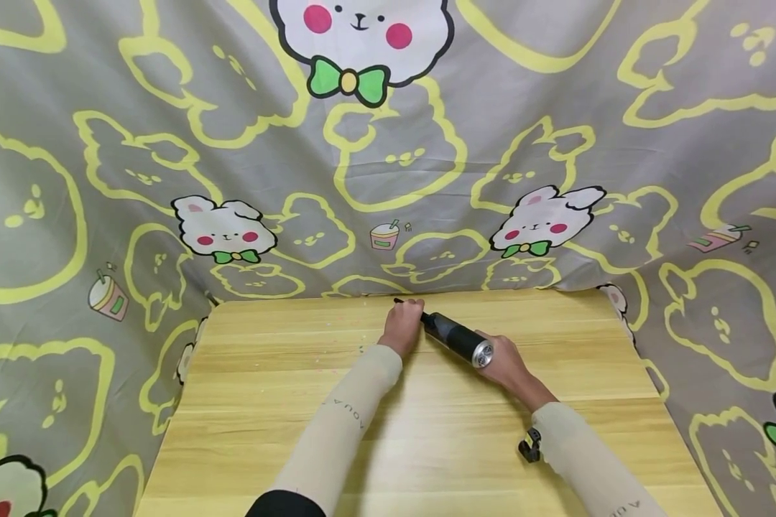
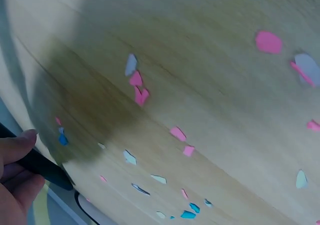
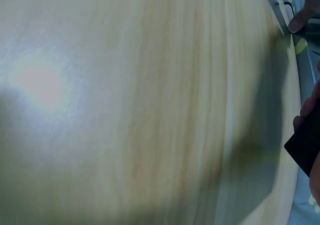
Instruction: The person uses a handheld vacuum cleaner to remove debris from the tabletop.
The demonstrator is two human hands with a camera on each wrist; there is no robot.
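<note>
A black cylindrical handheld vacuum cleaner (image 1: 453, 336) with a silver end cap slants across the back of the table. My right hand (image 1: 506, 361) grips its body near the capped end. Around the slim black nozzle (image 2: 47, 172) curl the thumb and fingers of my left hand (image 1: 402, 327), close to the table's back edge. In the left wrist view the nozzle tip is over that edge, beside several small scraps, among them a blue scrap (image 2: 63, 139) and a pink scrap (image 2: 178, 133). The right wrist view shows only part of the dark body (image 3: 304, 144) and some fingers.
The wooden table (image 1: 233, 445) meets a grey patterned curtain (image 1: 427, 179) at the back and sides. More scraps, such as a large pink scrap (image 2: 269, 42), lie spread over the table. A small black clip-like device (image 1: 530, 445) is at the right sleeve.
</note>
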